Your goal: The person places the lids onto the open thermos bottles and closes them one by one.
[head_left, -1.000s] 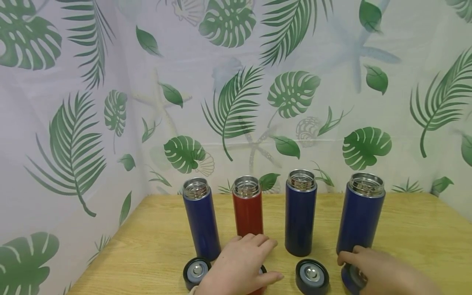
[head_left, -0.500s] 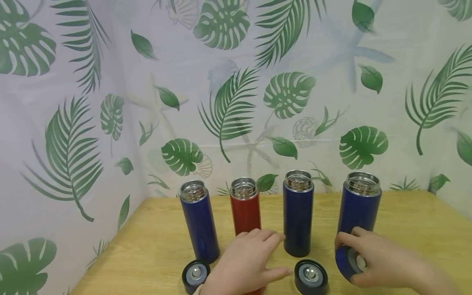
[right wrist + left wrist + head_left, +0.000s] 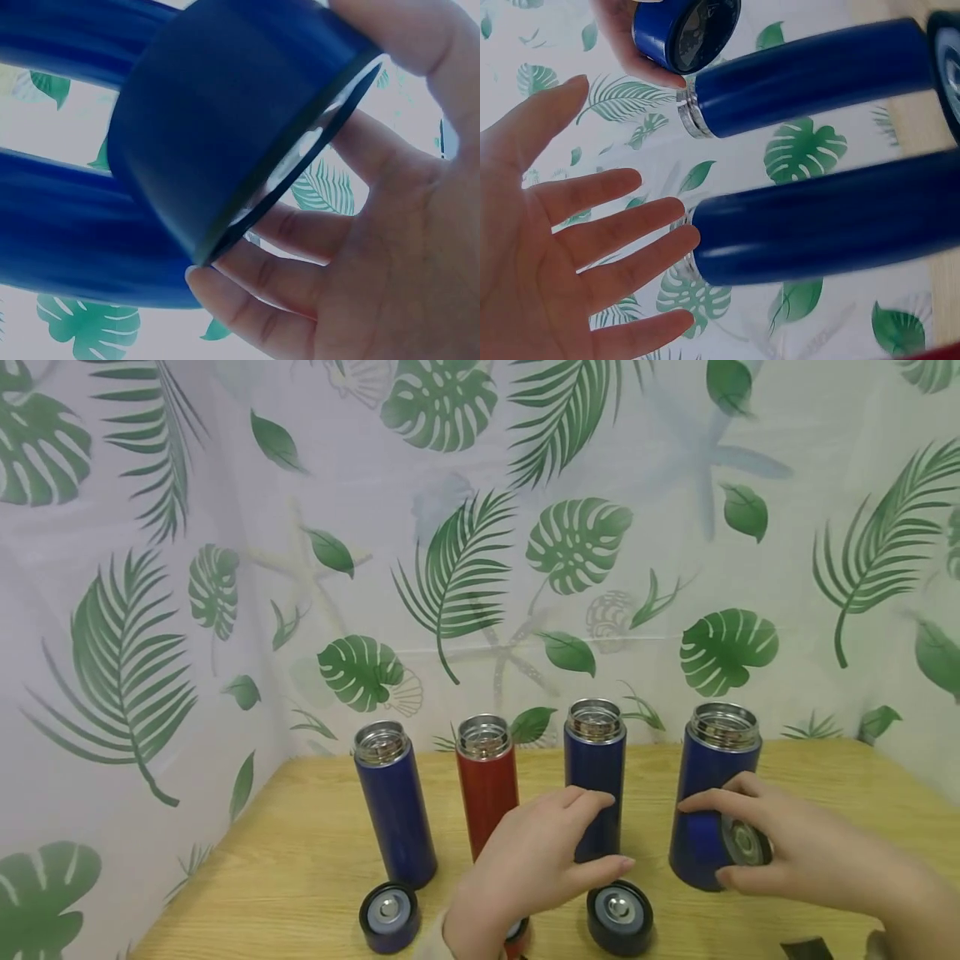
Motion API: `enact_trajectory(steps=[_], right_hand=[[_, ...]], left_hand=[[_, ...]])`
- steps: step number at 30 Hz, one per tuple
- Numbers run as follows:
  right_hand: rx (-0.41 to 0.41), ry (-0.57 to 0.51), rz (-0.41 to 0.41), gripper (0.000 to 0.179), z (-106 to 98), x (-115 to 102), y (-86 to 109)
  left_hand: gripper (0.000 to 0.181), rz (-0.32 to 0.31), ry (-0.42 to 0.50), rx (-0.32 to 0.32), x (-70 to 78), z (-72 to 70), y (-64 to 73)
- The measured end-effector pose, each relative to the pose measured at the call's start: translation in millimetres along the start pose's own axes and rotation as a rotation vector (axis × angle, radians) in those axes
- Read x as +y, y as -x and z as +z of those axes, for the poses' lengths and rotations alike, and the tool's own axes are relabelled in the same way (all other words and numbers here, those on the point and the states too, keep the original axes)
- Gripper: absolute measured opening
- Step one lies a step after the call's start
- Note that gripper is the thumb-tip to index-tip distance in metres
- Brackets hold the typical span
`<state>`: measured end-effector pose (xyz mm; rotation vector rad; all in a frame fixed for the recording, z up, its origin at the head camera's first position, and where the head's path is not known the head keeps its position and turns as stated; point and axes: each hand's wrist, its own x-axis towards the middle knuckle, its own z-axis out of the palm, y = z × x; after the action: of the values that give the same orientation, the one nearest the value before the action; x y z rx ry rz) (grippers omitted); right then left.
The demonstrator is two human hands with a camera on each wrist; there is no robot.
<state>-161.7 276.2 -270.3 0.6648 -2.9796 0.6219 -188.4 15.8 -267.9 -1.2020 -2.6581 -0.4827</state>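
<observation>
My right hand [image 3: 806, 847] grips a blue bottle lid [image 3: 705, 835], tilted on its side so the grey inner face points toward my palm. It is lifted in front of the rightmost blue thermos bottle [image 3: 720, 764], which stands uncapped with its steel mouth bare. The right wrist view shows thumb and fingers around the lid's rim [image 3: 217, 112]. My left hand [image 3: 536, 852] holds nothing; in the left wrist view its fingers [image 3: 622, 225] are spread. It hovers before the red bottle [image 3: 487, 785] and another blue bottle [image 3: 595, 760], partly covering both.
A third blue bottle [image 3: 397, 810] stands uncapped at the left of the row. Upturned lids lie in front: a blue one [image 3: 388, 918], a dark one [image 3: 619, 918], and a red one [image 3: 517, 946] mostly hidden by my left wrist. Behind the wooden table [image 3: 300, 835] hangs a leaf-print sheet [image 3: 630, 677].
My right hand has picked the lid up off the table and raised and tilted it before the rightmost bottle. The left hand has risen and shifted slightly right.
</observation>
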Motion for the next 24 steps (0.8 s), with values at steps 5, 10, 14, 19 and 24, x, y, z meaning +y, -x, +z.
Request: enact_trajectory(steps=[5,10,14,19,24], right_hand=[[0.086,0.036,-0.006,0.057,-4.6,2.7,6.8],[0.228,0.119,-0.020,0.058,-9.4,5.7,13.0],[0.345,0.164,-0.058,0.060,-14.1,6.2,16.0],[0.480,0.175,-0.092,0.060,-17.5,7.0,19.3],[0.551,0.199,-0.076,0.060,-21.7,8.6,22.4]], left_hand=[[0.053,0.010,0.060,0.030,5.8,3.4,-13.3],[0.053,0.016,0.116,0.075,13.0,8.1,-28.2],[0.054,0.001,0.214,0.107,19.2,13.2,-39.1],[0.053,-0.015,0.340,0.160,25.4,21.8,-51.0],[0.052,-0.035,0.450,0.241,31.0,32.2,-62.6]])
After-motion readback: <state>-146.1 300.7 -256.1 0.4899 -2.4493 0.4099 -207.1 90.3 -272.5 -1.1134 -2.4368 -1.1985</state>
